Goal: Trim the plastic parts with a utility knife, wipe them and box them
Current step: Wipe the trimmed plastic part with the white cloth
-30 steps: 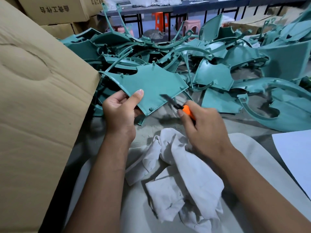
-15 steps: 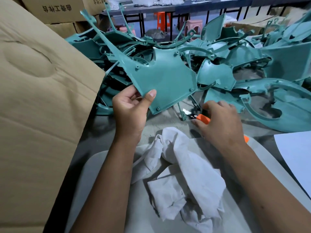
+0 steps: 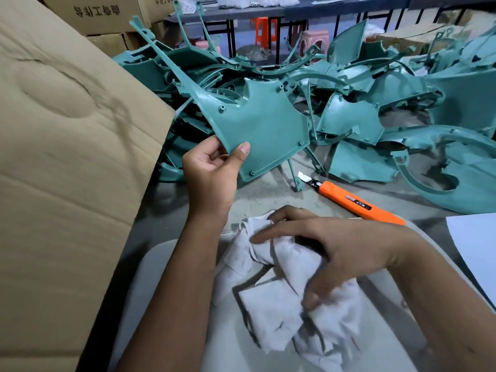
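Two hands share work: left hand (image 3: 212,175) pinches the flat teal plastic panel (image 3: 264,127) upright; right hand (image 3: 346,251) closes on the crumpled white rag (image 3: 281,299). Wiping is evidently beginning, so the next move should bring rag to panel.

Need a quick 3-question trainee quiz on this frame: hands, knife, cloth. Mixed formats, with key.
1. True or false: the right hand holds the utility knife.
2. What does the left hand grip? A) white cloth B) green plastic part C) cardboard box
3. Fill in: the right hand grasps the white ____, which lies nearer the person than the knife.

Key:
1. False; the knife lies on the table, blade out.
2. B, the green plastic part, held by its lower corner.
3. cloth.
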### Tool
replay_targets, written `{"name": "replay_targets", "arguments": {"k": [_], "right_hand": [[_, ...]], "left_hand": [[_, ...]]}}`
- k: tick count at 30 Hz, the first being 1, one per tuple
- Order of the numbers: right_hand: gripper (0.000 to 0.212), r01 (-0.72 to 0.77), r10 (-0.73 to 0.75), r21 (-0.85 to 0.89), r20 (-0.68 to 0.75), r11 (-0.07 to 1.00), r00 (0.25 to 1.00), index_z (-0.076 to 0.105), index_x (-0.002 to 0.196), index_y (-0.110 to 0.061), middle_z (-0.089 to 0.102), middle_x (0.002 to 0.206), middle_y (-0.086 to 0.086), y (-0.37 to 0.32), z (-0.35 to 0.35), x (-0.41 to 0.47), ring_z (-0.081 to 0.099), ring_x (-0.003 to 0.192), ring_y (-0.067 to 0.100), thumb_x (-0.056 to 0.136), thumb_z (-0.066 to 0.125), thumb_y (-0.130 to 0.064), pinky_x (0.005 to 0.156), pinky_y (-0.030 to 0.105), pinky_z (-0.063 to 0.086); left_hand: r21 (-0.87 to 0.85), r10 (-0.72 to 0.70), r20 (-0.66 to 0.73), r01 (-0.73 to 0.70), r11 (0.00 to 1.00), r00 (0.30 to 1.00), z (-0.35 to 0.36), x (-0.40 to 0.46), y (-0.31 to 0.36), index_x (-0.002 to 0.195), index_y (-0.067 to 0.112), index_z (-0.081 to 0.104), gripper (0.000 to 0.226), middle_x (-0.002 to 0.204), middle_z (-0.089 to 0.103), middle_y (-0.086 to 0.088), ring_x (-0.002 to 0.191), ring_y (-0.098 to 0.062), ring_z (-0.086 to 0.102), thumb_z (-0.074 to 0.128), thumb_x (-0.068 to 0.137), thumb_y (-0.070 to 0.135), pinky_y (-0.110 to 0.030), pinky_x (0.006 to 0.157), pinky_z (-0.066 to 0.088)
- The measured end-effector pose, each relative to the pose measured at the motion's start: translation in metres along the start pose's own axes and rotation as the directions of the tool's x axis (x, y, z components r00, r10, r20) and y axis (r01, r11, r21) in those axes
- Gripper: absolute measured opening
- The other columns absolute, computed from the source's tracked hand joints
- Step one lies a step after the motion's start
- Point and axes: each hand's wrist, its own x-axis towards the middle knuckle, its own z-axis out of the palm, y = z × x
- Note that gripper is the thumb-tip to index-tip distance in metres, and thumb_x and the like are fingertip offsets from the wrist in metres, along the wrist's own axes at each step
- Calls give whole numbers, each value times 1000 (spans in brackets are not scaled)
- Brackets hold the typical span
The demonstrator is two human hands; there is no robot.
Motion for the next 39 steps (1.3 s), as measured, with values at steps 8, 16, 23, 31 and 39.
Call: {"name": "replay_targets", "arguments": {"k": [8, 16, 23, 31, 39], "right_hand": [[23, 245, 194, 483, -691, 841, 697, 61, 78, -10, 62, 69, -3, -11, 12, 25, 58, 60, 7, 92, 70, 6, 56, 25, 48], [19, 618, 471, 718, -687, 320, 554, 62, 103, -6, 66, 71, 3, -12, 20, 48, 59, 61, 22, 85, 67, -4, 50, 26, 48], [14, 373, 355, 496, -852, 785, 386, 70, 69, -12, 62, 58, -11, -1, 21, 44, 50, 55, 5, 77, 71, -24, 49, 21, 42], [28, 380, 530, 634, -772, 673, 350, 60, 82, -21, 68, 69, -10, 17, -2, 36, 59, 73, 18, 99, 55, 1, 81, 43, 52], [17, -279, -23, 3, -996, 960, -88, 67, 89, 5, 62, 74, 12, 29, -5, 20, 38, 65, 6, 99, 59, -6, 60, 26, 23]], "left_hand": [[-71, -32, -59, 28, 997, 998, 9, -5, -2, 102, 7, 73, 22, 95, 79, 0, 94, -18, 72, 71, 86, -9, -42, 92, 59], [-203, -44, 8, 45, 978, 999, 60, -37, -6, 101, 10, 69, 36, 94, 78, 7, 90, -8, 71, 69, 82, -21, -24, 80, 56], [-119, -44, 201, 69, 991, 979, 44, -22, 2, 120, -18, 56, 39, 122, 66, -32, 107, -31, 66, 62, 83, -27, -56, 102, 52], [53, -67, 356, 52, 997, 932, 1, -7, 17, 118, 6, 63, 35, 112, 75, -6, 108, -23, 71, 68, 84, -3, -44, 94, 58], [151, -85, 318, 38, 988, 944, -47, 10, 30, 109, 22, 69, 35, 108, 78, 9, 103, -11, 73, 67, 83, -1, -23, 84, 58]]}}
